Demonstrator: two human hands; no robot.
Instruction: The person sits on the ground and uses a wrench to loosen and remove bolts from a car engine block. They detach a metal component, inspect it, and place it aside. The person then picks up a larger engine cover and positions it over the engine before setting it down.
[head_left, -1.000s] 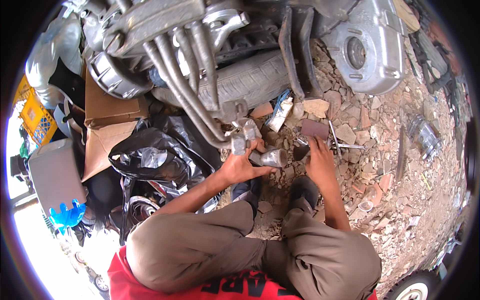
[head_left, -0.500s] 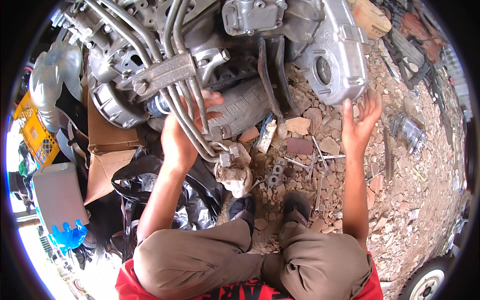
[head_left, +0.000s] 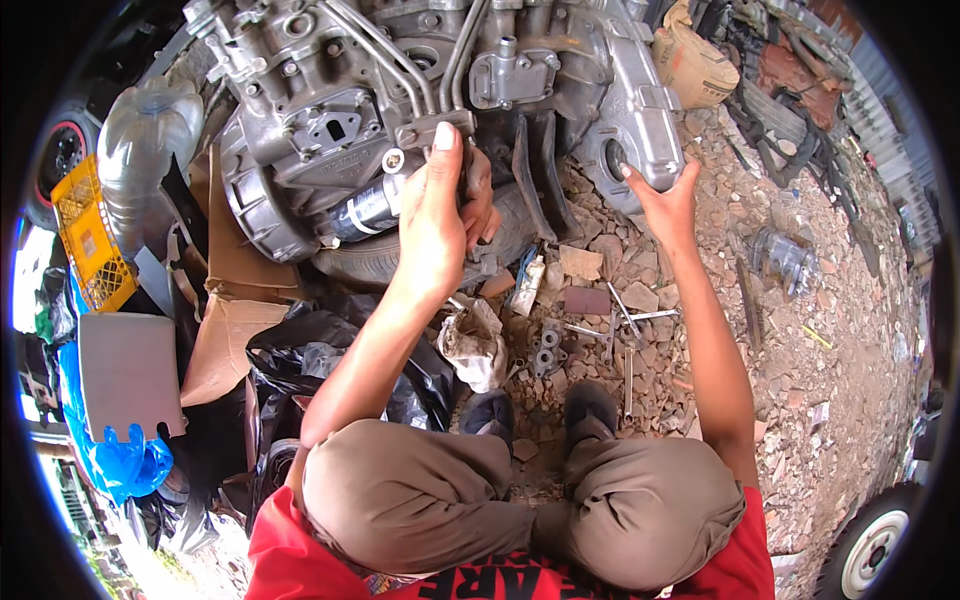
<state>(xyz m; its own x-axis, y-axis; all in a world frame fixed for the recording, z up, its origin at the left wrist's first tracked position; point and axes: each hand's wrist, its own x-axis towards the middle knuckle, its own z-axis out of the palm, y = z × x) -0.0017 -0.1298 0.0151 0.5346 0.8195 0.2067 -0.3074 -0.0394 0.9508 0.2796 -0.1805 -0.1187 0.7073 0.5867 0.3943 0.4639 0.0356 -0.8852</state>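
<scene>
A large grey metal engine (head_left: pixel 315 135) fills the far side, lying partly over a tyre (head_left: pixel 365 262). My left hand (head_left: pixel 435 225) is closed around the lower part of a bundle of bent metal pipes (head_left: pixel 372 42), its thumb lying up against their clamp block (head_left: pixel 410 133). The pipes' lower ends are hidden behind that hand. Beside its wrist is a black cylinder (head_left: pixel 368 210) with a white band. At the right, my right hand (head_left: pixel 668 208) grips the lower end of a grey metal housing (head_left: pixel 645 125), thumb near the round opening and fingers around the edge.
Wrenches (head_left: pixel 628 382), a small metal part with two holes (head_left: pixel 547 352) and a dirty rag (head_left: pixel 474 345) lie on the rubble near my feet. Black plastic bags (head_left: pixel 400 385), cardboard (head_left: pixel 232 345) and a yellow crate (head_left: pixel 90 235) are at left; a clear plastic container (head_left: pixel 783 258) is at right.
The pipes and clamp block have shifted away from me, and my left hand has closed around them. My right hand, spread before, now grips the housing's lower end. The view has shifted too.
</scene>
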